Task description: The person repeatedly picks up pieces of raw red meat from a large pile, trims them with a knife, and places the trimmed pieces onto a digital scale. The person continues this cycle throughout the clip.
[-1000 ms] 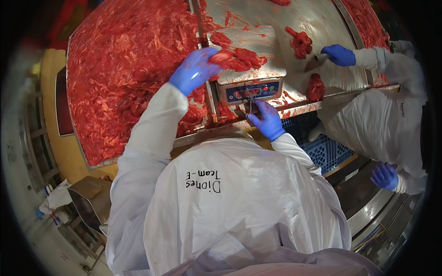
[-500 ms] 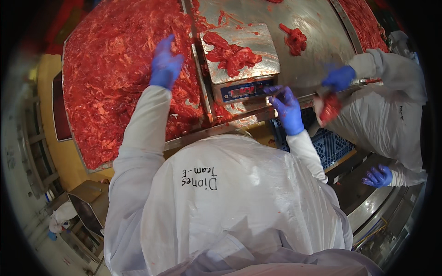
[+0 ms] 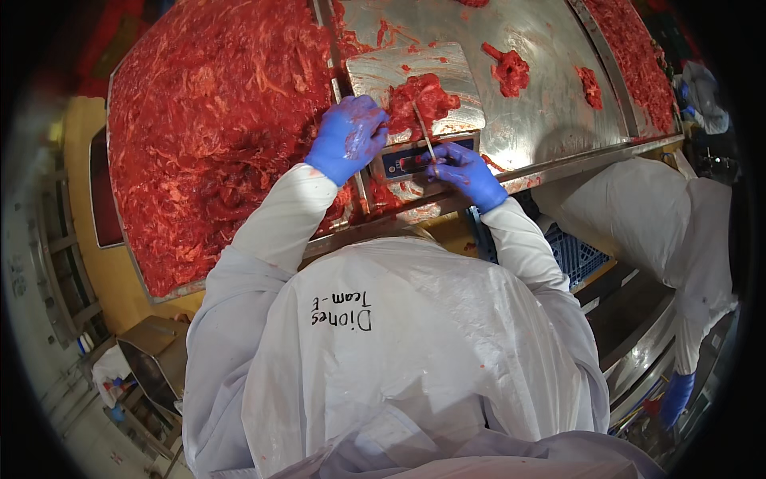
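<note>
My gloved right hand point(image 3: 471, 174) closes around a slim metal tool point(image 3: 423, 132), its tip reaching the lump of raw red meat point(image 3: 427, 97) on the bench scale. What kind of tool it is does not show clearly. The scale's steel plate point(image 3: 459, 64) is smeared, and its display panel point(image 3: 392, 165) is partly covered by my right hand. At the plate's left edge, my gloved left hand point(image 3: 345, 142) has its fingers curled in beside the meat. Whatever those fingers grip, if anything, is hidden.
A large bin of trimmed meat point(image 3: 207, 120) lies left of the scale. On the steel table point(image 3: 550, 104) sit separate meat pieces point(image 3: 511, 73). Another meat-filled bin point(image 3: 626, 56) stands far right. A co-worker's apron point(image 3: 638, 207) and gloved hand point(image 3: 677, 399) are at right, near blue crates point(image 3: 578, 254).
My left hand has come from over the bin to the scale; my right hand has moved left, over the panel. The meat is bunched rightward. A piece appeared farther right; the co-worker's hand withdrew.
</note>
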The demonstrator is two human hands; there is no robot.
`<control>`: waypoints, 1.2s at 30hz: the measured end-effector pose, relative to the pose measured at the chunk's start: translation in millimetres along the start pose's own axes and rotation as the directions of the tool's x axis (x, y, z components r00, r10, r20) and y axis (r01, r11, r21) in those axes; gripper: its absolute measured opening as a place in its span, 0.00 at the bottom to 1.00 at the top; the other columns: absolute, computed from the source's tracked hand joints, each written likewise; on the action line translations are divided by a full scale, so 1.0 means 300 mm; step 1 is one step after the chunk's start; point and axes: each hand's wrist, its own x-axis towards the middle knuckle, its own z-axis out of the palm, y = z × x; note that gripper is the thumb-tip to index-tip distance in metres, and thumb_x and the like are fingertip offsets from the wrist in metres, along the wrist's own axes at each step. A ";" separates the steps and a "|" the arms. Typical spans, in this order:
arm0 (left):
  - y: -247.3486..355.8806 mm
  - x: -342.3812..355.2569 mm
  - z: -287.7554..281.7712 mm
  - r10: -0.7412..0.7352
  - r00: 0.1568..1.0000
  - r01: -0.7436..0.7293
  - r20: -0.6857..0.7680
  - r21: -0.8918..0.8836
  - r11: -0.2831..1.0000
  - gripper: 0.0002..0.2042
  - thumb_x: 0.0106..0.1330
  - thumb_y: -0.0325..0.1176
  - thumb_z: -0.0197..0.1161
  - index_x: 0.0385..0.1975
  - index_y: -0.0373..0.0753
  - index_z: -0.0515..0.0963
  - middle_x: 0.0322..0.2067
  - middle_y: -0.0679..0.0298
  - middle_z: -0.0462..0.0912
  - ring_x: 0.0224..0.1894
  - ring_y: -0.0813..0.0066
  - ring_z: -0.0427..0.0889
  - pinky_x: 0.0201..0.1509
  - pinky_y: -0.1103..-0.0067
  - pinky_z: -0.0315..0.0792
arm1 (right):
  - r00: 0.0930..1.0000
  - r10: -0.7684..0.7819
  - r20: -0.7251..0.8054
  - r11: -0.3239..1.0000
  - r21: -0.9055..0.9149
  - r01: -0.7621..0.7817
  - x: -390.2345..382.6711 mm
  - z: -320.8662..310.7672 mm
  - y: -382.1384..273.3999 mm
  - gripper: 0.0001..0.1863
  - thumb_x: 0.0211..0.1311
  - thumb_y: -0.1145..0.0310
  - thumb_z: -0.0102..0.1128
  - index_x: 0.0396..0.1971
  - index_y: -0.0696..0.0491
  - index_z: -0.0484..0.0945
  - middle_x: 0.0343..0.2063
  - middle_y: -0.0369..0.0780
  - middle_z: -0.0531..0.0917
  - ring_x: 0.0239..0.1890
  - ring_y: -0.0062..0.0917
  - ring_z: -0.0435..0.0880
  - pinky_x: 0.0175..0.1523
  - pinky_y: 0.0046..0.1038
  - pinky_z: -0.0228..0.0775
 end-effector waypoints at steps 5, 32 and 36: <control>-0.007 -0.041 -0.048 -0.093 0.989 0.071 -0.117 -0.181 0.981 0.09 0.62 0.34 0.70 0.40 0.40 0.86 0.37 0.57 0.84 0.44 0.53 0.84 0.52 0.62 0.79 | 0.980 0.136 0.149 0.990 -0.046 -0.130 -0.094 0.029 -0.067 0.19 0.75 0.57 0.65 0.53 0.56 0.80 0.39 0.37 0.85 0.43 0.21 0.84 0.56 0.26 0.77; -0.017 -0.090 0.001 -0.064 0.991 0.047 -0.120 -0.138 0.989 0.06 0.58 0.25 0.67 0.35 0.39 0.81 0.35 0.58 0.82 0.44 0.53 0.82 0.52 0.62 0.78 | 0.966 0.217 0.142 0.965 0.115 -0.234 0.221 0.076 -0.207 0.13 0.71 0.72 0.68 0.50 0.62 0.83 0.35 0.42 0.88 0.34 0.25 0.89 0.43 0.27 0.84; -0.147 -0.289 0.023 -0.217 0.975 0.217 -0.055 0.001 0.976 0.08 0.58 0.26 0.68 0.37 0.40 0.82 0.37 0.57 0.82 0.46 0.54 0.83 0.51 0.62 0.78 | 0.931 0.291 0.222 0.957 -0.069 -0.282 0.097 0.113 -0.074 0.15 0.68 0.77 0.67 0.53 0.60 0.85 0.36 0.39 0.89 0.36 0.25 0.89 0.45 0.27 0.84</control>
